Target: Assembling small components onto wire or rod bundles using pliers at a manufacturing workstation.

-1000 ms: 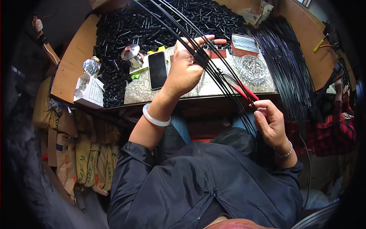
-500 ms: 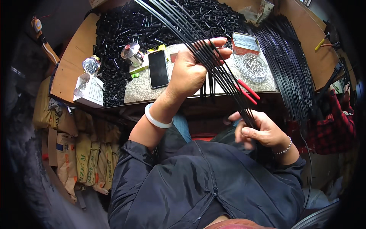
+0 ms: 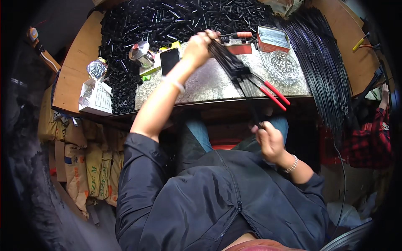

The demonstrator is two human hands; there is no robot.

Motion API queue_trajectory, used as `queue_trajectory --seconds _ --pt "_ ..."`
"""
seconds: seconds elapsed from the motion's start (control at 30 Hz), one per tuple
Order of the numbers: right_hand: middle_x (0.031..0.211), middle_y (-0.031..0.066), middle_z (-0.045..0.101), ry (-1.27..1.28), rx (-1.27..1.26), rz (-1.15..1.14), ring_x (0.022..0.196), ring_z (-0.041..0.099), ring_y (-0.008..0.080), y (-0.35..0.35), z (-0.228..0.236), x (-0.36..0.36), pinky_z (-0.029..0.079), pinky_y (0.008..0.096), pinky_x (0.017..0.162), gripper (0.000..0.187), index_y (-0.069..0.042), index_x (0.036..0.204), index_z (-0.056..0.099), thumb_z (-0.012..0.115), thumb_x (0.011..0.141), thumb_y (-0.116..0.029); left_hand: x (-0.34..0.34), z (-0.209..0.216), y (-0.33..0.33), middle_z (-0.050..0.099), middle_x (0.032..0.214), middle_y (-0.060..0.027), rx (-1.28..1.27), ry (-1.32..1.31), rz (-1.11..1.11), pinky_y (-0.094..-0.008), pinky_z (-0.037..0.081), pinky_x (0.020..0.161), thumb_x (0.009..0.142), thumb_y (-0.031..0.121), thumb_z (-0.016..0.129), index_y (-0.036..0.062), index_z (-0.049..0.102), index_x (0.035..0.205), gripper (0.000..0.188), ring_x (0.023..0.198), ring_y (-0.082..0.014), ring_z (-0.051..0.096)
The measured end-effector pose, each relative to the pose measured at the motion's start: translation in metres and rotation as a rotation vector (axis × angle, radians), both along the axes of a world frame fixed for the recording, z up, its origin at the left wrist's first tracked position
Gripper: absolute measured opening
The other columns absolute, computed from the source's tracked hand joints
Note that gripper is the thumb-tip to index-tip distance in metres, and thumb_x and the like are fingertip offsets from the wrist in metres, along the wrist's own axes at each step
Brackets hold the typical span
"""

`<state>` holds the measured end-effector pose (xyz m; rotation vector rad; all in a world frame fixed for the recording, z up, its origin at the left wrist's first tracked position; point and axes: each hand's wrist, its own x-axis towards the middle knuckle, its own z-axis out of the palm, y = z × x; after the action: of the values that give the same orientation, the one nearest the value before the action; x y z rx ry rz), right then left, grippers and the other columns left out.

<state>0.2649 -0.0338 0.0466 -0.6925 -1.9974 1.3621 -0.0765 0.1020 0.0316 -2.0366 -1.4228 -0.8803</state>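
My left hand (image 3: 200, 49), slightly blurred, is closed at the upper end of a bundle of thin black rods or cables (image 3: 228, 62) over the worktop. From there the bundle slopes down to the right and narrows to a few dark strands. Below the table edge, my right hand (image 3: 270, 141) is closed around its lower end, thumb on top. Motion smears the strands between my hands. Beside the bundle lie red-handled pliers (image 3: 273, 95), their handles jutting past the table's front edge; the bundle partly covers their jaws.
Small black tubular parts (image 3: 167, 16) are heaped behind. A phone (image 3: 170, 62), metal canister (image 3: 142, 54) and white box (image 3: 96, 97) stand left. Rightward are an orange-handled tool (image 3: 243, 34), a tin of thin pins (image 3: 273, 39), a glass dish (image 3: 281, 67) and long black strands (image 3: 320, 67). Someone's plaid sleeve (image 3: 368, 142) shows.
My left hand has moved up and left, its fingers now closed. The bundle no longer stretches past it to the top edge. My right hand has shifted slightly left and down.
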Motion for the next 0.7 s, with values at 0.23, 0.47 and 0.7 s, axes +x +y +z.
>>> queue_trajectory --seconds 0.23,0.47,0.7 --pt "0.064 0.0109 0.055 0.021 0.165 -0.12 0.053 0.057 0.0243 0.031 -0.106 -0.042 0.044 0.0314 0.051 0.016 0.0 0.095 0.055 0.048 0.095 -0.014 0.002 0.043 -0.028 0.047 0.132 -0.0179 -0.652 0.248 0.243 -0.0457 0.041 0.097 0.07 0.028 0.071 0.0119 0.042 0.133 0.07 0.119 -0.0391 0.047" --pt "0.068 0.0129 0.057 -0.036 0.187 -0.071 0.057 0.059 0.0293 0.042 -0.137 -0.046 0.045 0.0337 0.052 0.015 0.0 0.095 0.052 0.047 0.095 -0.014 0.059 0.011 -0.095 0.042 0.14 -0.0097 -0.516 -0.326 -0.459 -0.0544 0.015 0.109 0.078 0.028 0.07 0.014 0.06 0.115 0.041 0.137 -0.0381 0.021" --pt "0.081 0.0172 0.064 -0.496 0.394 0.091 0.076 0.063 0.0349 0.053 -0.082 -0.021 0.049 0.0418 0.075 0.033 0.002 0.11 0.057 0.06 0.086 -0.021 0.071 -0.031 -0.105 0.043 0.137 -0.0117 -0.526 -0.078 -0.483 -0.0588 0.022 0.106 0.081 0.022 0.064 0.0267 0.054 0.126 0.046 0.132 -0.0374 0.031"
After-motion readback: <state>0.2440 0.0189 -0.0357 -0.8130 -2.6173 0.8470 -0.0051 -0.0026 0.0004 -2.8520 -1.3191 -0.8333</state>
